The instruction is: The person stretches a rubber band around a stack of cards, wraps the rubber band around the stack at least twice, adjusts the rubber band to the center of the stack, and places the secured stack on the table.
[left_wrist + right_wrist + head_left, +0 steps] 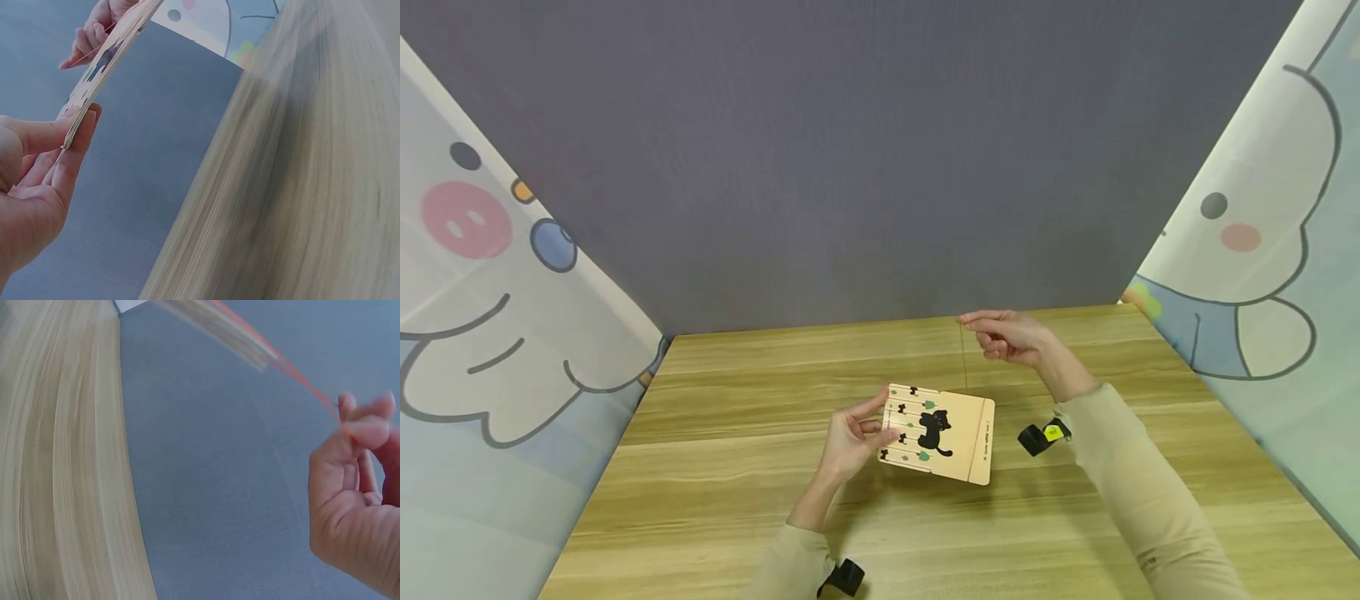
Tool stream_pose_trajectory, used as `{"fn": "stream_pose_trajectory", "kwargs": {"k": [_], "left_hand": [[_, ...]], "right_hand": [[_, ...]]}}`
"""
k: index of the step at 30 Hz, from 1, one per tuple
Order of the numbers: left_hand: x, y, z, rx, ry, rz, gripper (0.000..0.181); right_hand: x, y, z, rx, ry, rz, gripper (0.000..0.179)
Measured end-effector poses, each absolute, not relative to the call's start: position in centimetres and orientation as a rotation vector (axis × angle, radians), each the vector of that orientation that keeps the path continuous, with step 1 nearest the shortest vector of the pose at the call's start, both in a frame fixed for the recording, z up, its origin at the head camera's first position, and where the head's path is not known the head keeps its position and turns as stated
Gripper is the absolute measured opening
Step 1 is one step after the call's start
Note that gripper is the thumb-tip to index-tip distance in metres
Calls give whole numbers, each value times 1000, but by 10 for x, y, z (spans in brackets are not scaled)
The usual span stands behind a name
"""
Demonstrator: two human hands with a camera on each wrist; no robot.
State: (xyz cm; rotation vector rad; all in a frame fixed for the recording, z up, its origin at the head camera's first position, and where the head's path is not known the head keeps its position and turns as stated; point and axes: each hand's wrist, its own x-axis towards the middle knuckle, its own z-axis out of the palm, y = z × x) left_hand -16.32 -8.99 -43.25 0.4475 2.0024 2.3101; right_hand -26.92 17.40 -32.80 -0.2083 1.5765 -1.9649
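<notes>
My left hand [848, 442] pinches the left edge of a small cream notebook [958, 437] between thumb and fingers, holding it above the table. On its cover are a black cat, green leaves and small black figures. In the left wrist view the notebook [103, 72] appears edge-on, thin and layered. Up and to the right, my right hand [1011, 333] pinches a thin orange cord [964, 358] and stretches it away from the notebook's upper edge. The right wrist view shows the cord [303, 381] as two strands meeting at the fingertips. The notebook's back is hidden.
A wood-grain table [715, 467] lies beneath both hands. Behind it rises a dark grey panel [880, 167]. Cartoon-printed sheets [497, 333] flank the table on both sides. Each wrist carries a black camera mount [1033, 439].
</notes>
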Motion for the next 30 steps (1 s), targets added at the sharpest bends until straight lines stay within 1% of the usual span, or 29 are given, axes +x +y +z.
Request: {"fn": "stream_pose_trajectory", "kwargs": {"k": [3, 7, 11, 18, 21, 26, 30], "left_hand": [[-163, -90, -432, 425, 1995, 2318, 57], [-163, -91, -433, 442, 1997, 2330, 57], [-164, -91, -434, 440, 1990, 2331, 57], [-165, -89, -433, 422, 1975, 2327, 58], [-165, -88, -433, 437, 1968, 2326, 59], [-166, -87, -433, 465, 1960, 2334, 57], [-166, -87, -433, 479, 1964, 2311, 57]], "right_hand": [[-270, 175, -329, -238, 1569, -1937, 16], [-271, 177, -330, -348, 1584, -1862, 13], [-272, 178, -330, -424, 1637, -1796, 19], [-275, 178, -328, -503, 1730, -1601, 40], [-277, 180, -326, -615, 1747, -1459, 45], [-282, 183, -324, -820, 1751, -1269, 42], [-283, 180, -321, -1013, 1821, -1109, 47]]}}
